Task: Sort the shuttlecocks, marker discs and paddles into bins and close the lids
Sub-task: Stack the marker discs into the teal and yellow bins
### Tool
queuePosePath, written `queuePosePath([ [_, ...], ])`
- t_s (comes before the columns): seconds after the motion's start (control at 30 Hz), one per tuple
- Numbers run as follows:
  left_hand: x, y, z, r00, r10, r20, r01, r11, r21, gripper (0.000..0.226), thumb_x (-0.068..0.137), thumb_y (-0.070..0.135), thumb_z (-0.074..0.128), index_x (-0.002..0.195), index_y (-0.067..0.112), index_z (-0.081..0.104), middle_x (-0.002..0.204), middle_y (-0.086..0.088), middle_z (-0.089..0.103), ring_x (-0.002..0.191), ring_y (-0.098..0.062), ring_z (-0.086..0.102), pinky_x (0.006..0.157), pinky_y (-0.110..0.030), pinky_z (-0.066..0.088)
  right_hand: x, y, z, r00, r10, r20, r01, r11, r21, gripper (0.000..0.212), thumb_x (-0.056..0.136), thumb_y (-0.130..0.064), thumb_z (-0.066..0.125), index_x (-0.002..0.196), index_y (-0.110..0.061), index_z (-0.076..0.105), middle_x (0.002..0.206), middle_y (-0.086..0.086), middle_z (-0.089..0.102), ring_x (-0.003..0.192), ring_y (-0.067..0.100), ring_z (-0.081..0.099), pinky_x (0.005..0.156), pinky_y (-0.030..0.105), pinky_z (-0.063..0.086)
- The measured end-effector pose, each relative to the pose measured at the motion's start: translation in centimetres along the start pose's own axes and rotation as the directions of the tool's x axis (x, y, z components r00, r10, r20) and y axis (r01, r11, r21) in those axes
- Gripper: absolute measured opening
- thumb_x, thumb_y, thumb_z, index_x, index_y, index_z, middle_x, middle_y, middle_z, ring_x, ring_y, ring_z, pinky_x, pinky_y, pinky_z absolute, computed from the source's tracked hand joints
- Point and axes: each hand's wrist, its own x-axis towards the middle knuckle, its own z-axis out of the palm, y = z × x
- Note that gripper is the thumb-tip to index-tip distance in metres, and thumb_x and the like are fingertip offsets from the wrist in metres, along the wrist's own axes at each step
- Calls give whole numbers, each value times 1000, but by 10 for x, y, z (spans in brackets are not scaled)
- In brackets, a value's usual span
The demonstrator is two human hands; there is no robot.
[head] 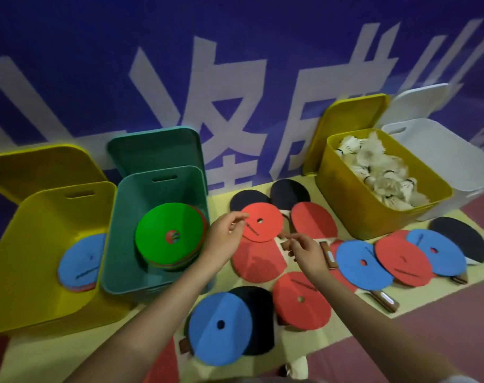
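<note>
The step in hand looks like the marker discs: the shuttlecocks [378,167] already fill the yellow bin [373,214] at the far right, with none loose that I can see, while discs and paddles lie mixed on the pale floor mat [409,305].

The left hand [224,239] hovers at the left edge of a red marker disc [261,222], which rests on top of red and black paddles in the middle of the mat. Its fingers are loosely curled with the tips near that edge; I judge they pinch nothing yet, though contact is hard to tell. The right hand [307,251] hangs just right of the same disc, over a red paddle [314,219] and the wooden handles, fingers relaxed and holding nothing.

Stacked discs, a green disc [169,236] uppermost, lie in the green bin [158,189] just left of the left hand; more, a blue one on top, lie in the yellow bin at far left [39,244]. A white bin [456,167] stands at the far right. All lids lean open against the blue wall.

Next, the left fingertips need to get under the thin disc's rim and lift it off the paddles without dragging them, then carry it left to a disc bin. Still on the mat are a near blue disc [218,324], a near red disc [301,299] and three overlapping discs at right [401,261]. Paddles and lids remain.
</note>
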Motion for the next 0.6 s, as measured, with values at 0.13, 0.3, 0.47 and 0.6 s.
queuePosePath([
  [0.13,25,-14,78,994,-99,50,91,985,146,25,95,13,49,114,19,64,116,1,63,98,-11,59,82,-19,43,35,57,-74,995,59,-82,-78,961,-265,19,92,-20,52,106,-17,65,88,2,67,83,23,62,68,30,42],
  [0.3,51,-37,128,946,-323,0,311,911,272,32,95,14,47,125,16,56,125,-8,56,94,-18,58,77,-25,44,79,108,-142,999,40,-26,-48,831,-554,34,88,-16,57,122,-7,58,119,16,60,115,34,51,89,36,40],
  [0.47,76,-56,140,881,-451,-143,471,808,355,37,93,19,50,129,13,52,125,-14,55,96,-31,59,77,-33,47,114,125,-170,944,186,274,147,507,-849,71,88,-43,59,147,-20,28,144,6,37,135,27,32,106,42,34],
  [0.6,93,-69,141,809,-540,-230,587,744,318,46,89,23,55,134,13,47,123,-20,55,106,-39,57,85,-38,48,128,135,-167,911,164,378,271,452,-849,73,85,-45,62,147,-24,29,141,8,40,131,30,34,105,43,34],
])
